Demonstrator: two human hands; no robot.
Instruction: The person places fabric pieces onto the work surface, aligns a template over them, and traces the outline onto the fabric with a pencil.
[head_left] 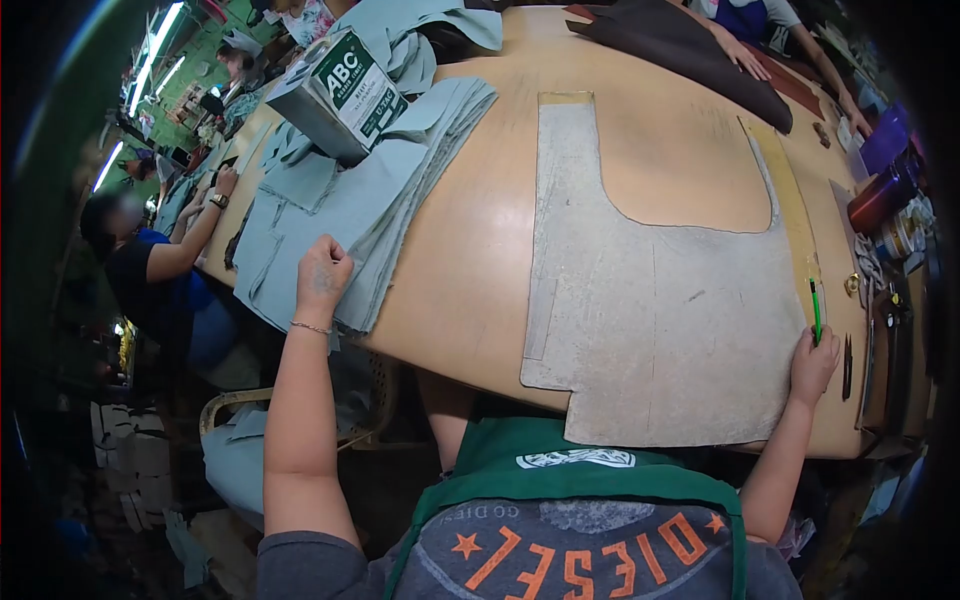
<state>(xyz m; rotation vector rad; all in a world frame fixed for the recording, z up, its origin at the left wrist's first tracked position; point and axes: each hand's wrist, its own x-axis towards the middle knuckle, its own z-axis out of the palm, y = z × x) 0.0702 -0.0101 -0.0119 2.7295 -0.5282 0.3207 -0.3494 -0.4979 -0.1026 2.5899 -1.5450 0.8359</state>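
Presently, the right hand (816,364), nearer the grey sheet (660,310) leftward, pinches a forward-pointing green pencil (815,308); the left hand (325,275) is fisted.

pencil (816,310): lower end hidden in right grip (815,365)

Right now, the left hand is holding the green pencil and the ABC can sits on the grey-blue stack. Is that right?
Not quite: the head view shows the green pencil in the right hand, not the left hand. The ABC can does sit on the grey-blue stack.
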